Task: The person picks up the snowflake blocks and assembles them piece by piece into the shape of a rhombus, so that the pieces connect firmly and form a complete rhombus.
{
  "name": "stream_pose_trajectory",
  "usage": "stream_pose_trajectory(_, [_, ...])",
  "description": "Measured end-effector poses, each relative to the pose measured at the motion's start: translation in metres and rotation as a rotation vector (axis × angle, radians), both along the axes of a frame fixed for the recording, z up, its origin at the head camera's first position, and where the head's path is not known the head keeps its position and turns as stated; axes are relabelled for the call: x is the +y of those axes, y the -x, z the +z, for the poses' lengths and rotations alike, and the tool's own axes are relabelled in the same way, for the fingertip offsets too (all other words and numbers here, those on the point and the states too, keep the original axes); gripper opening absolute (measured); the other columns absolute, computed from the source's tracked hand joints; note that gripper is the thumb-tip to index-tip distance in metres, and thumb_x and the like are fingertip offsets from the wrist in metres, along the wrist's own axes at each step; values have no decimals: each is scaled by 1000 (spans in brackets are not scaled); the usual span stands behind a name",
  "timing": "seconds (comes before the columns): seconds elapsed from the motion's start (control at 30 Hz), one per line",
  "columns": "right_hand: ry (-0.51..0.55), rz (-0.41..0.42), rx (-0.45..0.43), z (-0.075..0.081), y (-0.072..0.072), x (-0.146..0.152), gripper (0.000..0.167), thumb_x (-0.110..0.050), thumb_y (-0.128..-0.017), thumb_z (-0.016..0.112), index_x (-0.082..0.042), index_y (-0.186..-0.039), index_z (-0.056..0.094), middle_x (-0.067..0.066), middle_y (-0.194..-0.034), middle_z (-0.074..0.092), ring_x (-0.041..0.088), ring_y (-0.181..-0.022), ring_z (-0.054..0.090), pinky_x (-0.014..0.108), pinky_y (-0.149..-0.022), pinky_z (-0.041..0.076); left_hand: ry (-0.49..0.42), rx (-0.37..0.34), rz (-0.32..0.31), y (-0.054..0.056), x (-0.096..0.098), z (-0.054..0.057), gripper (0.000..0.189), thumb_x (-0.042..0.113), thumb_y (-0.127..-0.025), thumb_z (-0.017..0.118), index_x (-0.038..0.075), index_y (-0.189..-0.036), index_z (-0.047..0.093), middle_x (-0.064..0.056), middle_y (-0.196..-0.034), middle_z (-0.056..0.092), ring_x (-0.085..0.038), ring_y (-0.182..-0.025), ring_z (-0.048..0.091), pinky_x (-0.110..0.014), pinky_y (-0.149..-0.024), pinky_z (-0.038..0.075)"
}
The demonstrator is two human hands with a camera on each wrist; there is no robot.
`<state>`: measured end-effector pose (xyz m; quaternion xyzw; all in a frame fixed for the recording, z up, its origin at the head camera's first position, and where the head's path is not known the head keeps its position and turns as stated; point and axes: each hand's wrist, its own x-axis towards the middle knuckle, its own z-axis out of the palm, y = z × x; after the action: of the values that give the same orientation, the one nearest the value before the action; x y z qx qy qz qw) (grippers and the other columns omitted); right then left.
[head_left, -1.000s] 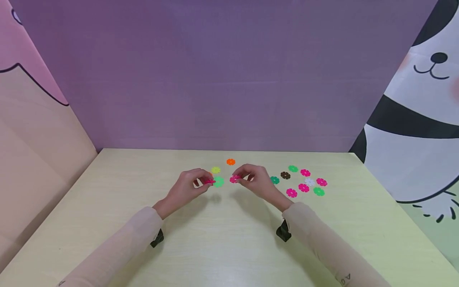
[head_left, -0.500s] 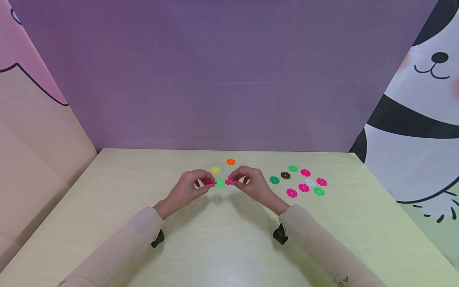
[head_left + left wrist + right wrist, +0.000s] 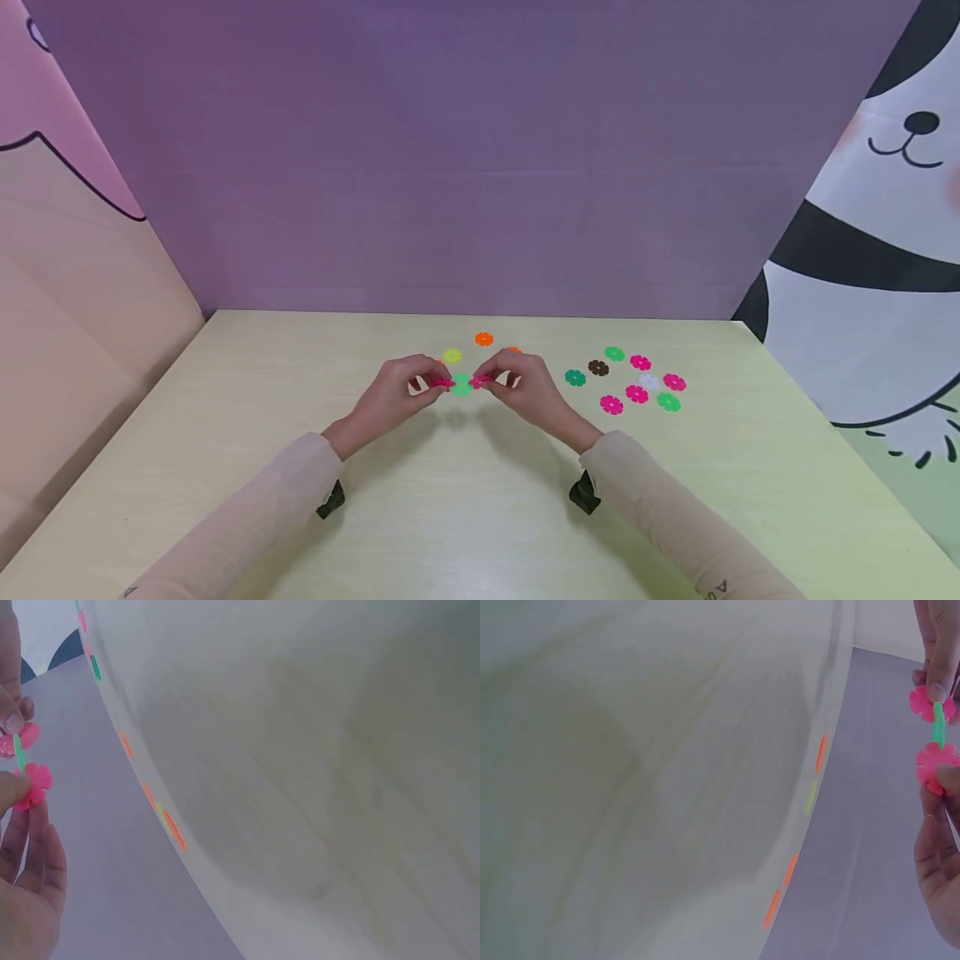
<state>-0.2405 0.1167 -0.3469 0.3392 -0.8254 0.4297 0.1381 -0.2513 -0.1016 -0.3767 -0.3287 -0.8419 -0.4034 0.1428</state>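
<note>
My left hand (image 3: 396, 393) pinches a pink flower-shaped plastic building disc (image 3: 39, 782) between thumb and fingers. A light green disc (image 3: 461, 385) stands edge-on between the hands, joined to that pink disc. Opposite, my right hand (image 3: 529, 390) pinches a second pink disc (image 3: 934, 761), whose rim meets the other side of the green disc (image 3: 939, 724). All three are held in the air over the table, their shadow below. Fingertips cover parts of both pink discs.
On the pale wooden table (image 3: 465, 517), an orange disc (image 3: 483, 339) and a yellow disc (image 3: 452, 356) lie behind the hands. At the right lie several loose discs, among them a brown one (image 3: 598, 367), a white one (image 3: 649, 382) and a teal one (image 3: 575, 378). A purple cloth (image 3: 480, 167) hangs behind.
My right hand has moved left with its pink disc, from a gap away up to the green disc. The left hand has stayed nearly in place, holding its joined pieces.
</note>
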Motion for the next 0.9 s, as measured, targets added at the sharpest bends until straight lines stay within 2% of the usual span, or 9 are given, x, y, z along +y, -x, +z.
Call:
stream_pose_trajectory(0.33, [27,-5,25,0,-2,-1,12,11,-74,67,4,-84,68,16,-79,68,26,-69,64,29,-55,48,-23,-17,-13,0,1,0,17,3,-78,69,9,-94,67,0,-90,68,-9,-76,63,-22,-66,52])
stream_pose_trajectory(0.57, [41,0,39,-24,17,1,14,5,-76,68,-5,-85,70,8,-81,70,18,-69,64,24,-55,49,-32,-8,-23,-2,1,0,14,2,-79,68,9,-92,66,0,-88,67,-8,-74,62,-21,-66,52])
stream_pose_trajectory(0.77, [22,-3,62,-25,17,1,15,5,-76,68,-6,-85,70,5,-79,70,14,-68,63,22,-54,49,-12,20,-35,-4,1,-1,14,2,-79,68,9,-90,65,0,-87,67,-7,-73,62,-21,-64,52])
stream_pose_trajectory(0.9, [15,-2,53,-25,18,1,16,5,-76,68,-7,-86,70,5,-81,69,15,-70,64,23,-55,49,-18,1,-25,-4,0,-1,16,2,-79,68,9,-92,65,0,-88,66,-8,-74,62,-21,-63,52])
